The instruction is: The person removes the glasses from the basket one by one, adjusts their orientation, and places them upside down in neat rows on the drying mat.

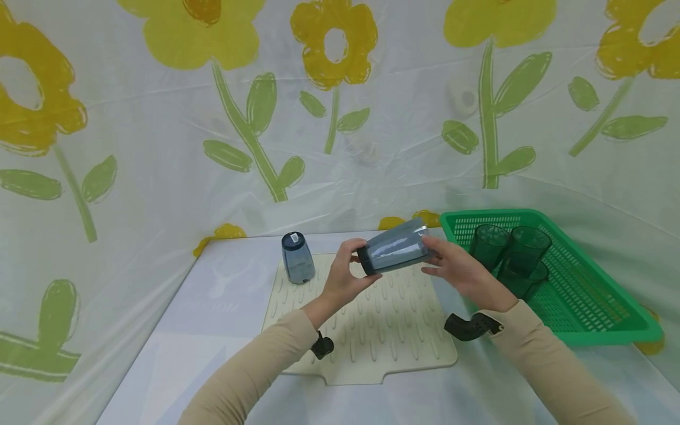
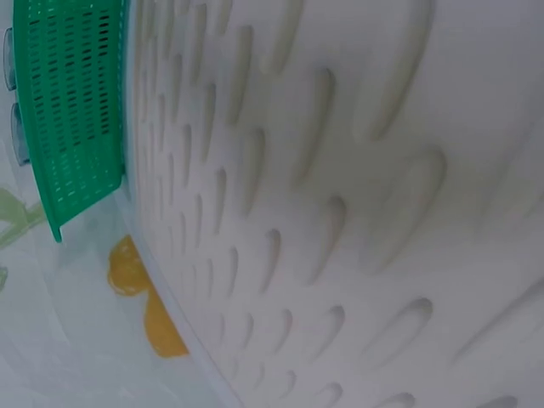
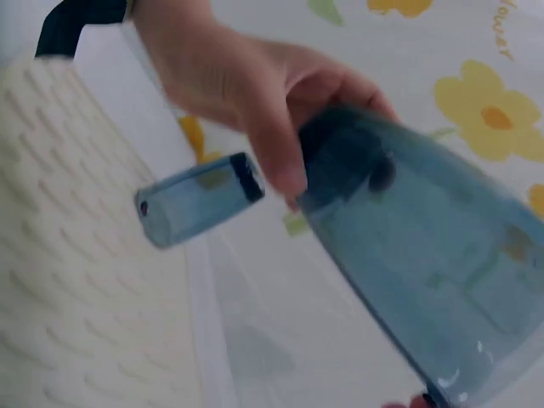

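Note:
A translucent blue-grey drinking glass (image 1: 398, 247) is held tilted above the draining mat between both hands. My left hand (image 1: 342, 274) grips its thick dark base, thumb on one side and fingers on the other. At the wider rim end, my right hand (image 1: 464, 268) holds the glass with its fingertips. The right wrist view shows the same glass (image 3: 425, 246) up close, with the left hand (image 3: 246, 93) round its base. Another such glass (image 1: 299, 260) stands upside down on the mat's back left corner. The left wrist view shows neither hand.
The cream ridged draining mat (image 1: 372, 330) lies on the white table (image 1: 212, 307). To the right is a green perforated basket (image 1: 600, 295), with several glasses (image 1: 526, 248) inside. A flower-printed sheet (image 1: 372, 165) hangs behind the table.

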